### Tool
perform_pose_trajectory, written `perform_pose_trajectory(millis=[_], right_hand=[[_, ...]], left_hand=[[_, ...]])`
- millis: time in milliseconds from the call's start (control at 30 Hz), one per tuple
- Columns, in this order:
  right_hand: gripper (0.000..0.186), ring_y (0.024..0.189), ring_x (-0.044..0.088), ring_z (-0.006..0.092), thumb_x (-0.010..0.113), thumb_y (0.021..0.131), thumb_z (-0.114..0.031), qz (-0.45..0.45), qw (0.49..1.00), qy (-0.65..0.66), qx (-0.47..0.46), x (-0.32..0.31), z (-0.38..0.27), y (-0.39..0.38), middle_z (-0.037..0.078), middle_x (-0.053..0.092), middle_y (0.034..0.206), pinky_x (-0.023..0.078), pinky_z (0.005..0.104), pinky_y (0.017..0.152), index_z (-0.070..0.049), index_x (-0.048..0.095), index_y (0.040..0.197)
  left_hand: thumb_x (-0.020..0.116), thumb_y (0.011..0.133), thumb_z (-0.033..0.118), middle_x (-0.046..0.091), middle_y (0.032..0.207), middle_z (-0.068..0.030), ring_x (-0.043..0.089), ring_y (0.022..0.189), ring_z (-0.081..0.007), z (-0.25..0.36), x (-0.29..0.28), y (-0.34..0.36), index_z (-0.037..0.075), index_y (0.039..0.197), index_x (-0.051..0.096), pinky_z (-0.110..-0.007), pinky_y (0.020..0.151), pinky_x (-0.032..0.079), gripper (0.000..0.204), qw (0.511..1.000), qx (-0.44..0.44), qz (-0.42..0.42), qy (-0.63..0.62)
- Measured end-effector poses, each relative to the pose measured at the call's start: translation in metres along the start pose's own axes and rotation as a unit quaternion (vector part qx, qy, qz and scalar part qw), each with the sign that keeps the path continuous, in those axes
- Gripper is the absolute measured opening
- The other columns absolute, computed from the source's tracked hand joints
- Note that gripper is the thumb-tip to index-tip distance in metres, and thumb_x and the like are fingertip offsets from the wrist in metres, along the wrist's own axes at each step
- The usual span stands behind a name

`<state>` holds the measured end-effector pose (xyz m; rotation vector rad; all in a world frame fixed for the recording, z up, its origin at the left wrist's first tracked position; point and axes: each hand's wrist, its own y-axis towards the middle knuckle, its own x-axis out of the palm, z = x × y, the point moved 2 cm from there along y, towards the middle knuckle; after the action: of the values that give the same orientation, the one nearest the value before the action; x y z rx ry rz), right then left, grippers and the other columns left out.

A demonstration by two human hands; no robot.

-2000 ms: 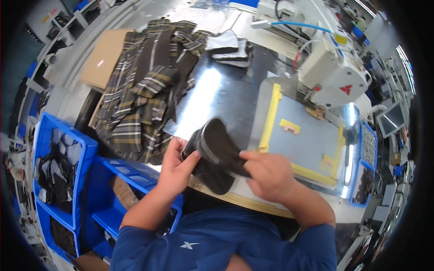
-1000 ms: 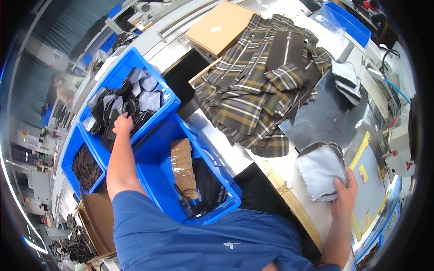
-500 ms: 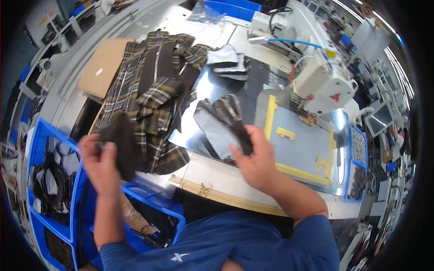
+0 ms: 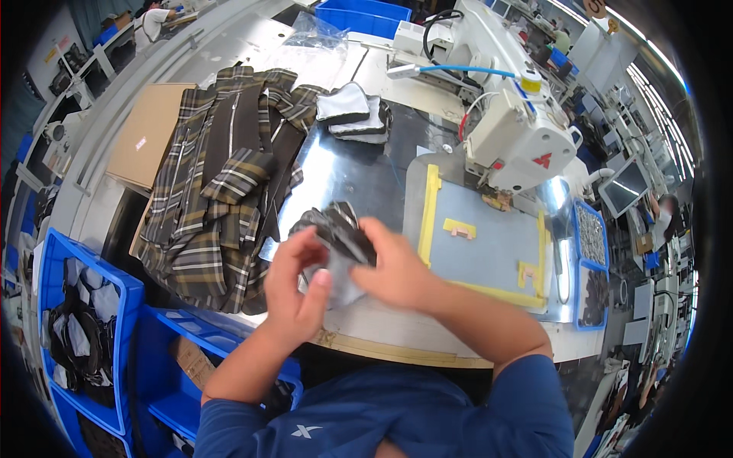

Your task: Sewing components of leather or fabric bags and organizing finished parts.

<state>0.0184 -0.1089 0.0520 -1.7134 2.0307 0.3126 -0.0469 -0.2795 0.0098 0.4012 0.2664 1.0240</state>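
In front of me, both hands are at a bundle of dark cut fabric pieces (image 4: 340,233) with a pale grey backing and striped edges, slightly blurred. My right hand (image 4: 393,267) grips its right side, thumb on the pale face. My left hand (image 4: 294,290) curls its fingers around the left edge, thumb raised on the near side. A small stack of pale-backed dark pieces (image 4: 353,111) lies farther back on the shiny metal plate (image 4: 359,172). Brown plaid cut pieces (image 4: 206,198), some with dark panels, spread to the left of my hands.
A white sewing machine (image 4: 515,133) stands to the right, above a grey work plate edged with yellow tape (image 4: 489,256). Blue bins (image 4: 134,305) of fabric pieces sit at lower left. A cardboard sheet (image 4: 145,137), a blue tray (image 4: 363,17) and small-parts trays (image 4: 590,237) surround the work area.
My left hand has come right from over the plaid pieces to the bundle beside my right hand. The dark piece it held no longer shows separately. The bundle is lifted and turned, and the view has shifted.
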Motion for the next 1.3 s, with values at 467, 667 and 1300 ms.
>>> perform_pose_trajectory(millis=[467, 667, 1300], right_hand=[[0.038, 0.093, 0.069, 0.0214, 0.069, 0.094, -0.024, 0.142, 0.941, 0.297, -0.078, -0.131, -0.011, 0.254, 0.010, 0.068, 0.111, 0.060, 0.0411, 0.070, 0.001, 0.059, 0.121], [0.033, 0.070, 0.062, 0.0219, 0.072, 0.087, -0.027, 0.259, 0.949, 0.117, 0.134, -0.095, 0.107, 0.257, 0.012, 0.064, 0.084, 0.050, 0.0344, 0.059, 0.005, 0.067, 0.091], [0.022, 0.062, 0.061, 0.0190, 0.070, 0.093, -0.021, 0.186, 0.868, 0.461, 0.002, -0.107, 0.017, 0.166, 0.007, 0.066, 0.081, 0.048, 0.0338, 0.048, -0.002, 0.063, 0.100]], left_hand=[[0.073, 0.083, 0.006, 0.054, 0.109, -0.0138, 0.054, 0.078, -0.0211, -0.046, -0.017, 0.008, 0.003, 0.107, 0.058, -0.032, 0.068, 0.049, 0.029, 0.964, -0.015, 0.059, 0.258], [0.075, 0.083, 0.008, 0.054, 0.106, -0.0140, 0.056, 0.076, -0.0210, -0.053, -0.021, 0.010, 0.003, 0.106, 0.059, -0.033, 0.063, 0.049, 0.028, 0.965, -0.037, 0.053, 0.256], [0.070, 0.084, 0.000, 0.050, 0.110, -0.0125, 0.053, 0.075, -0.0158, -0.051, -0.022, 0.008, 0.001, 0.106, 0.057, -0.027, 0.060, 0.051, 0.026, 0.962, -0.029, 0.021, 0.271]])
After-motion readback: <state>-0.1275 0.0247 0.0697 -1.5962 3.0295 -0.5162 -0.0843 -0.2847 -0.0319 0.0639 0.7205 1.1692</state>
